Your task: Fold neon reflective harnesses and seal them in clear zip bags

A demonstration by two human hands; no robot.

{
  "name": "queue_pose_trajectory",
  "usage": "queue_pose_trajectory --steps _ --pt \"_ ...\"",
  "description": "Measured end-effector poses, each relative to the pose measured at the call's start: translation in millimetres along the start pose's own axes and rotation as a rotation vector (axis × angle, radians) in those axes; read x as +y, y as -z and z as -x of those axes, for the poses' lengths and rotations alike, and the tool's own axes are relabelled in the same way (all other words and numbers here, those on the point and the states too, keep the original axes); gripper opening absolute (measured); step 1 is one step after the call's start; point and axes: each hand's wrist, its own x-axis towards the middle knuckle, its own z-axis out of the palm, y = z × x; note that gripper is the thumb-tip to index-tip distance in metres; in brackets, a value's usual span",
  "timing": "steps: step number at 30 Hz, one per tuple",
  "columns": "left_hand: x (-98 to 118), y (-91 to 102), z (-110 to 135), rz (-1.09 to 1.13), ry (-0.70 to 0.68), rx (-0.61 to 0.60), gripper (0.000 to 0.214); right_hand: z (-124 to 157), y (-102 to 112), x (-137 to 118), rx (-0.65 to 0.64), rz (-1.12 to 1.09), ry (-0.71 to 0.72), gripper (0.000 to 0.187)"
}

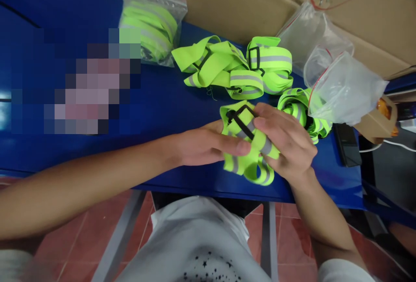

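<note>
Both hands grip one neon-yellow reflective strap (235, 164) with grey stripes, held above the near part of the blue table. My left hand (211, 145) has its thumb pressed across the strap from the left, and the fingers behind are mostly hidden. From the right, my right hand (286, 139) pinches the folded band close to a black slider buckle (243, 121). Below the hands, a loop of the strap hangs down. Just beyond lie more bundled reflective straps (221, 63), with another coil (269, 63) beside them.
A zip bag (149, 26) holding a coiled strap stands at the back left. Clear plastic bags (341, 82) lie at the right, partly over another strap bundle (297, 104). A black phone (347, 145) rests near the blue table's (156, 113) right end. One area at left is pixelated.
</note>
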Motion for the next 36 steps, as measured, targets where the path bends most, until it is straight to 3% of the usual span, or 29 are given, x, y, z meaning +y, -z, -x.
queue_pose_trajectory --steps 2,5,9,13,16,18,22,27,32,36 --pt "-1.8 1.1 -1.2 0.007 -0.069 -0.024 0.051 1.2 -4.8 5.7 0.017 0.037 0.005 0.049" --pt "-5.2 3.8 -4.5 -0.003 -0.105 0.062 0.047 2.3 -10.6 9.9 -0.042 0.037 0.043 0.046" --pt "-4.1 5.2 -9.0 -0.041 -0.127 0.161 0.047 -1.6 -10.3 7.5 -0.154 -0.102 0.003 0.057" --pt "1.8 1.1 -10.3 -0.091 -0.187 0.197 0.044 -4.1 -6.8 5.5 -0.14 -0.345 -0.149 0.054" --pt "4.5 -3.1 -8.4 -0.156 -0.189 0.191 0.041 -2.3 -9.7 6.9 0.076 -0.506 -0.345 0.048" --pt "4.8 -4.7 -6.4 -0.246 -0.222 0.211 0.048 -1.3 -13.7 7.3 0.153 -0.586 -0.496 0.045" --pt "3.6 -3.0 -3.3 -0.553 -0.389 0.281 0.066 -2.3 -19.9 3.1 0.017 -0.761 -0.709 0.055" --pt "4.6 0.2 -4.0 -0.731 -0.454 0.207 0.081 0.6 -23.0 -1.1 0.042 -0.912 -0.789 0.075" --pt "1.9 0.2 -6.7 -0.859 -0.51 0.141 0.058 4.3 -23.7 -1.4 0.056 -0.987 -0.853 0.081" --pt "-3.6 -0.3 -5.6 -1.093 -0.537 0.195 0.059 1.1 -19.3 -4.2 0.074 -1.091 -0.908 0.077"
